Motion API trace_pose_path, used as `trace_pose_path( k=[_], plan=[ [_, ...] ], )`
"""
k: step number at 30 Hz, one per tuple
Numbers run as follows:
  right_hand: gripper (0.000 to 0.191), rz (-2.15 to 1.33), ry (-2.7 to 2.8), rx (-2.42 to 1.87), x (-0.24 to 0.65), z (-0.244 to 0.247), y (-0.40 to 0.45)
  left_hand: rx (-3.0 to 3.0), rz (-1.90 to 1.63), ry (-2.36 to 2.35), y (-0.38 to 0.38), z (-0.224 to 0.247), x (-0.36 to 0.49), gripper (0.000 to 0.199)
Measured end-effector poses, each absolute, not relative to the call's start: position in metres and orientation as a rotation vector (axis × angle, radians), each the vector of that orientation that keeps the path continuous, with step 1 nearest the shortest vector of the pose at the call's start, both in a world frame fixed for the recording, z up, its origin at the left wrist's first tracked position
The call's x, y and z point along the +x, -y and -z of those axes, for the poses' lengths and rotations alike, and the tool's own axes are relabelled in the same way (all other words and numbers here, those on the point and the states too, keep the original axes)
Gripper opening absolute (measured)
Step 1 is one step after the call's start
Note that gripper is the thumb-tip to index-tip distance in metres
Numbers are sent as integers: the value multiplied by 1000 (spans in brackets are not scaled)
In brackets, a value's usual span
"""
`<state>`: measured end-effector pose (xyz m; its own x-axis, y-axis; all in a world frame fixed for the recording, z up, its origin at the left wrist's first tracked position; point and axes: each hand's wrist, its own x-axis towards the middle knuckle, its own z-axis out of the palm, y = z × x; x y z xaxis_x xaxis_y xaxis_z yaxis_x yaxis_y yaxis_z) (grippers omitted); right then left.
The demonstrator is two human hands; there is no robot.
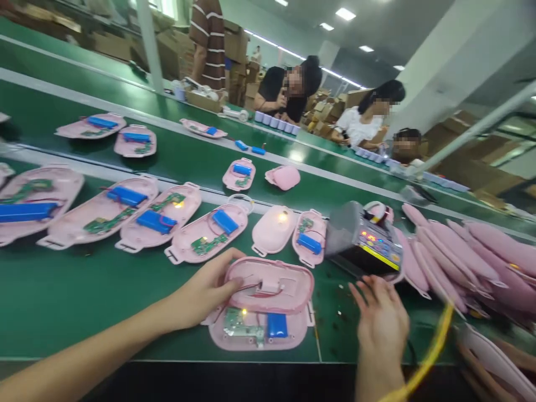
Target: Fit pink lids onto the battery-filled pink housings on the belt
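**Left hand:** narrow, fingers (234, 283) curled over the edge of the top pink shell (270, 285), holding it.

**Right hand:** wide, fingers spread, hovering low over the belt (379, 318), just below the black machine (364, 243); I can't tell if it touches anything.

**Piece in hand:** top shell tilted on the bottom pink shell (259, 335), at the near edge of the green conveyor belt (84, 301); thin red wires (251, 288) run between them.

**Inside bottom shell:** a green circuit board (243, 326) with a small lit light, beside a blue battery (277, 325).

**Machine:** red digits glow on its panel; too small to read.

**Along the belt:** a row of open pink shells (207, 234) with boards and batteries, and a closed shell (274, 229) glowing from inside.

**To the right:** a heap of pink shells (456, 262) and a yellow cord (431, 349).

**Farther belt:** more pink shells (238, 174) and loose blue batteries (247, 148).

**Across the room:** a worker in a black shirt (278, 92), another in a white top (358, 123), a standing person in a striped top (207, 44), and stacked cardboard boxes (167, 50).
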<state>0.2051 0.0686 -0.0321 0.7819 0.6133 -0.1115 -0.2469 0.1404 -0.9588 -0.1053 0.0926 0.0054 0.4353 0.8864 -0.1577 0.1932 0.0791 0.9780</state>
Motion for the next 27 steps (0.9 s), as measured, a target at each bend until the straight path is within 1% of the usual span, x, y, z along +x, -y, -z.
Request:
trace_pose_path(
  k=[2, 4, 5, 8, 11, 15, 20, 21, 23, 24, 25, 27],
  plan=[
    [31, -572, 638, -1294, 193, 19, -53, 1339, -681, -966, -93, -3, -106, 24],
    [18, -531, 1165, -1284, 170, -3, -45, 1263, -683, -918, -94, 0, -105, 24],
    [16, -503, 1462, -1264, 156, -14, -45, 1238, -685, -898, -94, 0, -105, 24],
    [19, -349, 2150, -1166, 114, -38, -63, 1221, -707, -862, -93, 2, -104, 23],
    [23, -227, 2457, -1142, 90, -38, -87, 1295, -749, -880, -94, 3, -105, 21],
    [24, -59, 2561, -1116, 80, -24, -99, 1396, -778, -927, -95, 5, -107, 19],
    [11, 118, 2450, -1201, 75, -22, -99, 1475, -746, -976, -93, 3, -110, 13],
    [16, 128, 2410, -1288, 76, -25, -101, 1488, -745, -985, -92, 2, -111, 11],
    [34, 44, 2310, -1531, 82, -30, -108, 1468, -729, -993, -91, 0, -112, 10],
    [36, -63, 2259, -1635, 86, -32, -111, 1445, -725, -1002, -90, -1, -112, 10],
    [31, -198, 2227, -1688, 91, -33, -114, 1428, -727, -1014, -90, -1, -111, 12],
    [14, -434, 2233, -1605, 101, -33, -117, 1438, -754, -1042, -89, 0, -108, 16]
  ],
)
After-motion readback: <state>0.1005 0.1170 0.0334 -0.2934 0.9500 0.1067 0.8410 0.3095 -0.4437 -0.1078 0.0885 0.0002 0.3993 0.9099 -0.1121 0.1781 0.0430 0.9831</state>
